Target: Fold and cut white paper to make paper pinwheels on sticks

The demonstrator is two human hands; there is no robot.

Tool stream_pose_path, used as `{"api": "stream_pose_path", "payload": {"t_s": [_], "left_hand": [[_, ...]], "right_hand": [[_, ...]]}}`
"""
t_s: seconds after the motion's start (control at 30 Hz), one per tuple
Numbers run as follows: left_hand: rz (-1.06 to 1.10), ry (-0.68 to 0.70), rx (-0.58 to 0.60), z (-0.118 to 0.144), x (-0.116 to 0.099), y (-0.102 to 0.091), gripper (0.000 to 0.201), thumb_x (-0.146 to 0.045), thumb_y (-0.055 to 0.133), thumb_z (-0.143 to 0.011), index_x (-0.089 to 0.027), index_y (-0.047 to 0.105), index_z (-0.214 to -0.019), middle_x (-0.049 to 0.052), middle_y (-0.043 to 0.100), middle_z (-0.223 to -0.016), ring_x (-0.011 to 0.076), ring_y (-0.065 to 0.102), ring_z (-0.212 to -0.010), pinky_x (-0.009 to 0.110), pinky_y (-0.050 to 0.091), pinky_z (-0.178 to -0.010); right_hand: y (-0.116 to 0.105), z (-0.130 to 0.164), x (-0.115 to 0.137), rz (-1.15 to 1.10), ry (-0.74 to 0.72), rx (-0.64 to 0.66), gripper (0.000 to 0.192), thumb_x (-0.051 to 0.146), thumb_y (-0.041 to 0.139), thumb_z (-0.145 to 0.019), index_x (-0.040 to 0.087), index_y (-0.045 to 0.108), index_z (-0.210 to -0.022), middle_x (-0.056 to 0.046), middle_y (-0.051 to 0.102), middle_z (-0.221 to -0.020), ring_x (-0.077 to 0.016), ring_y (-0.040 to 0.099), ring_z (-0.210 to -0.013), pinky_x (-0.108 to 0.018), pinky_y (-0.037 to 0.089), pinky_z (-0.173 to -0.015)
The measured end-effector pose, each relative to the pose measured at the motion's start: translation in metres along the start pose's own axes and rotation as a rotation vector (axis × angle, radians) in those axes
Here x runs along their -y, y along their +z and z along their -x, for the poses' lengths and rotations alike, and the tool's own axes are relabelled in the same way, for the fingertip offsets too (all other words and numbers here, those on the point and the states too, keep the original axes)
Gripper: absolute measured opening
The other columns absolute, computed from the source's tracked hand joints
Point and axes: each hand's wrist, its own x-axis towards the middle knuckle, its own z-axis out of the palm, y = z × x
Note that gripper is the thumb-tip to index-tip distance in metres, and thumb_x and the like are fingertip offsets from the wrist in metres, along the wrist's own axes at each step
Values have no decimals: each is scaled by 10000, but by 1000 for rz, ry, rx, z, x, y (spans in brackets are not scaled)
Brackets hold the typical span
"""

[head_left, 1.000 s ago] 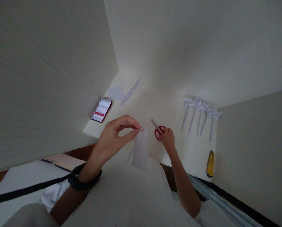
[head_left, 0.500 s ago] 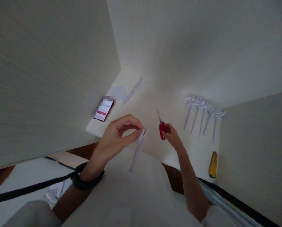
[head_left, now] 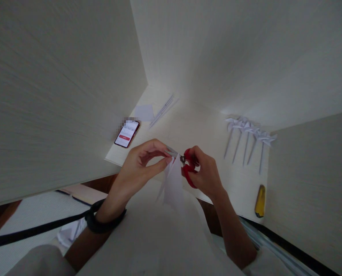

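A folded piece of white paper [head_left: 173, 182] is held up in the air at the centre of the view, above the near edge of a pale desk [head_left: 205, 134]. Its top corner is pinched between the thumb and fingertips of the left hand [head_left: 143, 163], which wears a dark wristband [head_left: 103, 222]. Just to the right, red-handled scissors [head_left: 188, 168] are gripped by the right hand [head_left: 205, 174], fingers curled through the handles, with the blade tips touching the paper's top edge beside the left fingertips. A cut appears to be starting; steady paper and a careful closing of the blades, clear of the fingertips, would be called for. Farther off, a phone [head_left: 127, 134] lies at the left, a row of paper pinwheels [head_left: 248, 138] at the right, and a yellow cutter [head_left: 260, 201] nearer on the right.
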Motion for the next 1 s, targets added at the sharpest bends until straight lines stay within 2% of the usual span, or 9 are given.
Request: {"api": "stream_pose_path", "payload": {"t_s": [0.3, 0.43, 0.77, 1.0], "left_hand": [[43, 5, 81, 0, -2, -3, 46, -169, 693, -777, -191, 663, -749, 9, 680, -796, 146, 653, -808, 255, 512, -778], [75, 0, 91, 0, -3, -4, 52, -183, 704, -765, -194, 657, -748, 16, 685, -801, 159, 658, -800, 269, 520, -761], [169, -135, 67, 0, -4, 3, 66, -144, 717, -734, -182, 667, -753, 7, 702, -790, 145, 667, -765, 233, 517, -715], [238, -125, 76, -4, -1, 4, 91, -97, 682, -730, -184, 678, -755, -8, 699, -761, 126, 658, -729, 216, 508, -691]], "right_hand": [[-5, 0, 1, 9, -112, -44, 286, 154, 577, -609, 235, 404, -822, 30, 490, -720, -133, 426, -619, -273, 373, -584], [-2, 1, 0, -27, -134, -36, 282, 144, 556, -607, 237, 393, -817, 38, 474, -707, -129, 403, -607, -273, 360, -580], [0, 0, 3, -35, -169, -50, 267, 130, 589, -638, 238, 396, -788, 62, 434, -656, -109, 365, -555, -251, 320, -536], [0, -1, 5, -8, -142, -84, 274, 147, 618, -656, 241, 384, -763, 79, 411, -609, -96, 358, -519, -234, 312, -513]]}}
